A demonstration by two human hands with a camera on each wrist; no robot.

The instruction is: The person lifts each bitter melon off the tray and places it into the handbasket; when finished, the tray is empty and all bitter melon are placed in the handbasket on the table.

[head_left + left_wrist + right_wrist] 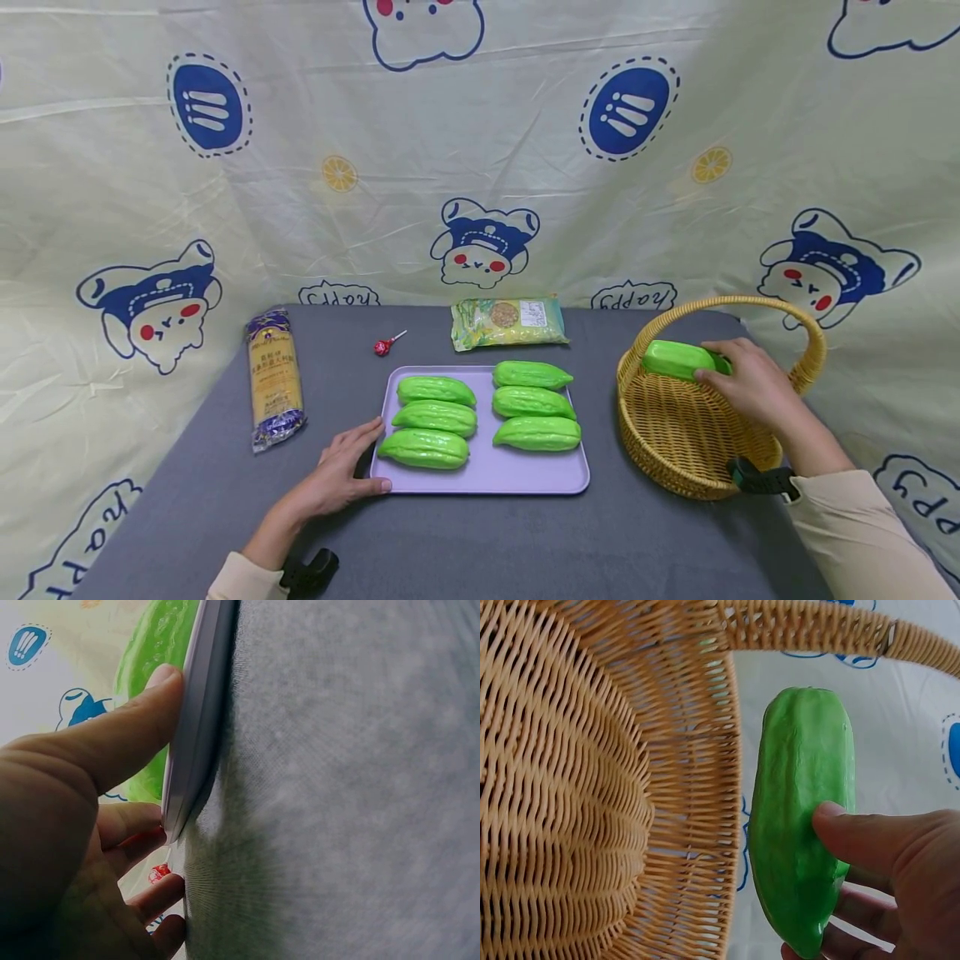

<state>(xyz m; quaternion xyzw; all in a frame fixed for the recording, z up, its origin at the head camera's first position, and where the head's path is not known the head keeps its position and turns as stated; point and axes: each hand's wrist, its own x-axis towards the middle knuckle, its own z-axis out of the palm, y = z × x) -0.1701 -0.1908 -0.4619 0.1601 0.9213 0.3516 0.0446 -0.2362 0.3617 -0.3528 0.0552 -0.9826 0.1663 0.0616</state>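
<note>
My right hand (753, 385) grips a green bitter melon (678, 360) by its tapered end, thumb on one side and fingers behind. In the head view that melon overlaps the far left inside of the wicker basket (630, 442); the right wrist view shows the melon (802, 787) just beyond the basket rim (731, 787), apart from it. My left hand (341, 471) rests against the near left corner of the lilac tray (517, 479), thumb on the near rim and fingers extended along the left side. Two columns of three bitter melons (431, 417) lie on the tray.
A pasta packet (275, 379) lies at the left of the grey table (480, 542). Behind the tray are a red lollipop (384, 345) and a green-yellow food packet (510, 323). The basket's tall arched handle (813, 350) rises beside my right forearm.
</note>
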